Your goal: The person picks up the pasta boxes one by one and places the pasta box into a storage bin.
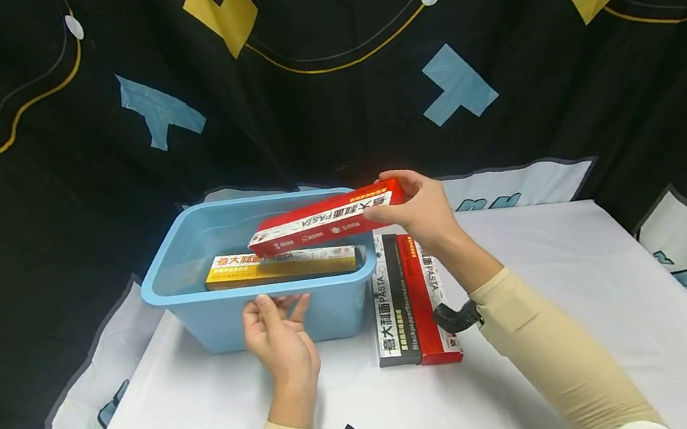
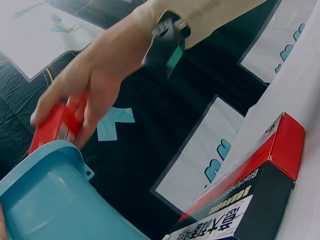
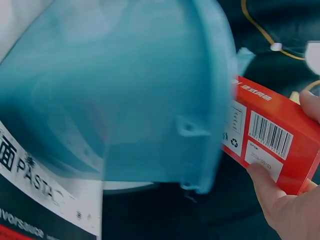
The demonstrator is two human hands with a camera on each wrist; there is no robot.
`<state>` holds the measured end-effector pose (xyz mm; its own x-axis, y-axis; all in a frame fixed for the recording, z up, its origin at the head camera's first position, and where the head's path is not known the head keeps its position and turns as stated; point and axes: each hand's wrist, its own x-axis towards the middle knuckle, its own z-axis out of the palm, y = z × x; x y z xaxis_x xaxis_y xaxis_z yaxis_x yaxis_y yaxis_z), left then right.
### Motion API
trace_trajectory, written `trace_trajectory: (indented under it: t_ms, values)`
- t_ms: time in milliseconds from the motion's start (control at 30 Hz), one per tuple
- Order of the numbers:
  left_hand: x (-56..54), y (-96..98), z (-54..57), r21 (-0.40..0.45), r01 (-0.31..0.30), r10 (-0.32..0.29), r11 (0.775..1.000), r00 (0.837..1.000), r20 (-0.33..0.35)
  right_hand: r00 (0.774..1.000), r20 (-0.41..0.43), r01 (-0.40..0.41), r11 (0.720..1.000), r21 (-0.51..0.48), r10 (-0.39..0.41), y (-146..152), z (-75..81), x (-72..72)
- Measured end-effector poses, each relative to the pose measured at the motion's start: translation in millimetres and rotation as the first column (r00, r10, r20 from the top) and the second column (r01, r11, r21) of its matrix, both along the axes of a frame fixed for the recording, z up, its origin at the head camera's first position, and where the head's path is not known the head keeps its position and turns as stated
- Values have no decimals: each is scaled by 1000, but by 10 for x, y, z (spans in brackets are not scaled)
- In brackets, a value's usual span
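A red pasta box tilts over the right part of a light blue plastic bin. My right hand grips the box's right end, thumb on the near side and fingers over the top. The right wrist view shows its end, with a barcode, between thumb and fingers. Inside the bin lies a yellow pasta box on its side, partly overlapped by the red one. My left hand touches the bin's front just under the rim, fingers loosely bent and thumb pointing up.
Right of the bin, a black pasta box and another red pasta box lie side by side on the white table. Behind the table hangs a dark cloth with blue and yellow tape pieces.
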<state>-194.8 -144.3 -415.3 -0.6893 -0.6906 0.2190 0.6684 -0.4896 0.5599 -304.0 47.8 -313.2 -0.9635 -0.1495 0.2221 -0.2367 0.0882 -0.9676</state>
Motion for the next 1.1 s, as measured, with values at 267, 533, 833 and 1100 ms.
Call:
trace_trajectory:
  t_ms: [267,533,833,1100]
  values:
    - [11,-8,-11,-9,4,-4,1000,1000,16,995,60,-86,987,139,78,-300,-132,-190]
    - [-4,-19,-15,-30,3,-3,1000,1000,24,987,-4,-148,928,343,159,-498,-71,-296]
    - [-15,-5,-8,-13,0,0,1000,1000,24,985,-45,-121,848,517,168,-614,-50,-345]
    - [-4,-12,-12,-20,-2,2,1000,1000,17,975,-177,-7,818,575,133,-608,-159,-303]
